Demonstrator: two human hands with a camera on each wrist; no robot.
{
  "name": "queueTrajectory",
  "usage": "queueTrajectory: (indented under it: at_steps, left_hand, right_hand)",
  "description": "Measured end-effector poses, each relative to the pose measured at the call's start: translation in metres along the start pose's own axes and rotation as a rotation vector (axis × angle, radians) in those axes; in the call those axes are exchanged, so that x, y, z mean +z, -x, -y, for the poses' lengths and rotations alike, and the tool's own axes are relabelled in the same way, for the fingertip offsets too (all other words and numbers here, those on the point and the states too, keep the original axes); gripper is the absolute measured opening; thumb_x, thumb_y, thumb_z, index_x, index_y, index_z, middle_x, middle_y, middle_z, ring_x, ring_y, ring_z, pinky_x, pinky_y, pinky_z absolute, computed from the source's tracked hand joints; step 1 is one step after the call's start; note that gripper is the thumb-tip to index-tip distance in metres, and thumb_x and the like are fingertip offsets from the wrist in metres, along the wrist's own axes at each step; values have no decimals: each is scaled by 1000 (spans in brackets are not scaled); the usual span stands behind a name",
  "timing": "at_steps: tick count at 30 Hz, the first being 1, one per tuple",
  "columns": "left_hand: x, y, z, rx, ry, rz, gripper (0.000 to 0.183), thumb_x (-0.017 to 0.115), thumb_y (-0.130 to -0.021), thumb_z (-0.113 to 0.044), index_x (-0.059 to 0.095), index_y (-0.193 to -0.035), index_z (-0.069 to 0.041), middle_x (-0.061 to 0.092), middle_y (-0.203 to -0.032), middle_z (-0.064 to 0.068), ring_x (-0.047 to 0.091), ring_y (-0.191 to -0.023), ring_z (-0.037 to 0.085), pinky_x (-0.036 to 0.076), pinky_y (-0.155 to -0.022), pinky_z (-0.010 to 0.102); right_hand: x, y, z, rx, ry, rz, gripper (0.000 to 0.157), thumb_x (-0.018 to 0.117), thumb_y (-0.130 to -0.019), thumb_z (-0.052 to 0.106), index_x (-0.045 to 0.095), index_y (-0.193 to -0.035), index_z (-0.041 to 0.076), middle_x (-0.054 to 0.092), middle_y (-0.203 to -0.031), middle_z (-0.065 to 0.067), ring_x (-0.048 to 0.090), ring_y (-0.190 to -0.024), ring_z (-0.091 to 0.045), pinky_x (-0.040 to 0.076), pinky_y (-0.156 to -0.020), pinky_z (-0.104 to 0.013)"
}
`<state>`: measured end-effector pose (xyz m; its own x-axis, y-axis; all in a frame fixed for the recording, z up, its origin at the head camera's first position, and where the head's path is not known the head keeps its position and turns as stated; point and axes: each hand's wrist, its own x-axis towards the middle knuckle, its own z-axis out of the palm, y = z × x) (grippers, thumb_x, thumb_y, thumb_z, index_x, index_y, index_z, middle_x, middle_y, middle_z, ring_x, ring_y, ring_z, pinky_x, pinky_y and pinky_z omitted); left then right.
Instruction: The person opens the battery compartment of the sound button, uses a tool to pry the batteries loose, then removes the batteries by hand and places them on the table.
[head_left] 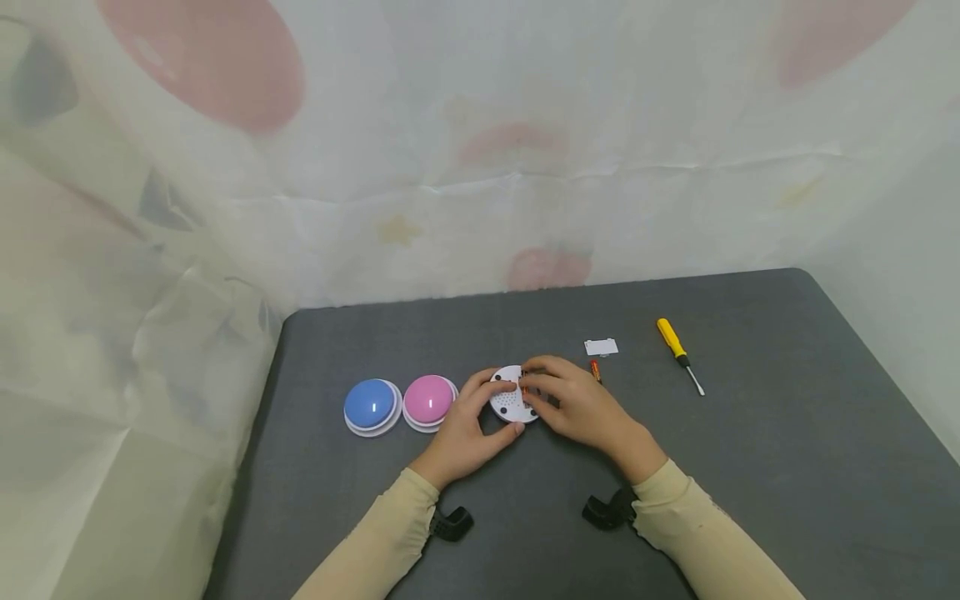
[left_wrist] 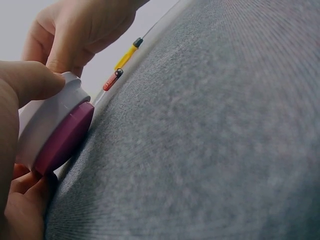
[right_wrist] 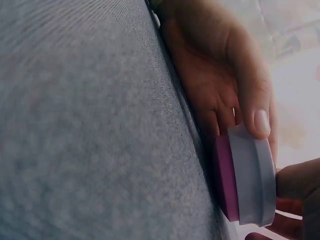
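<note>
A round white push-button point(head_left: 507, 403) lies face down, its flat back with speaker holes and dark feet turned up. In the left wrist view, its purple-pink dome point(left_wrist: 67, 137) faces the dark table. My left hand point(head_left: 467, 435) grips its rim, thumb on the near side and fingers round the far side. Over the right part of the back, my right hand point(head_left: 581, 407) pinches an orange-and-black battery point(head_left: 525, 390) at the battery compartment. Those fingers partly hide the compartment. Beside the right hand, another battery point(head_left: 596, 370) lies on the table.
A pink button point(head_left: 428, 398) and a blue button point(head_left: 369, 404) stand dome up left of my left hand. Beyond my right hand lies a small white battery cover point(head_left: 601, 347). A yellow-handled screwdriver point(head_left: 671, 337) lies farther right on the dark table point(head_left: 750, 467).
</note>
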<state>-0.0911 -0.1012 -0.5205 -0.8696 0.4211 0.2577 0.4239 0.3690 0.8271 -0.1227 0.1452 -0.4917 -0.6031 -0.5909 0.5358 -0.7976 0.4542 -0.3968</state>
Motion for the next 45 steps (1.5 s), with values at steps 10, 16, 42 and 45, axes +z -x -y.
queueTrajectory:
  at_steps: [10,16,42,45]
  left_hand:
    - [-1,0,0,-18,8,8,56,86,-96,-28,65,-147,-18,47,-162,6,47,-149,24,40,-123,54]
    - [-1,0,-1,-3,5,8,56,86,-96,-28,65,-147,-18,48,-161,7,48,-148,23,41,-122,53]
    - [0,2,-3,9,3,-8,55,88,-94,-26,67,-144,-17,50,-160,10,50,-147,27,42,-120,55]
    - [0,2,-4,-3,3,-8,55,88,-94,-27,67,-144,-18,50,-160,9,50,-147,27,42,-121,56]
  right_hand:
    - [-2,1,1,33,-24,32,35,86,-96,11,78,-128,-1,70,-133,-17,71,-119,-29,62,-95,-43]
    - [-4,2,-1,67,-46,50,42,86,-96,12,74,-134,-4,69,-136,-18,70,-122,-31,61,-98,-45]
    - [-19,18,-10,156,-25,-26,42,91,-92,12,77,-130,3,72,-137,-13,66,-130,-30,50,-112,-55]
    - [-25,23,-16,159,-11,-39,42,91,-90,10,77,-128,2,73,-136,-14,66,-129,-32,49,-112,-56]
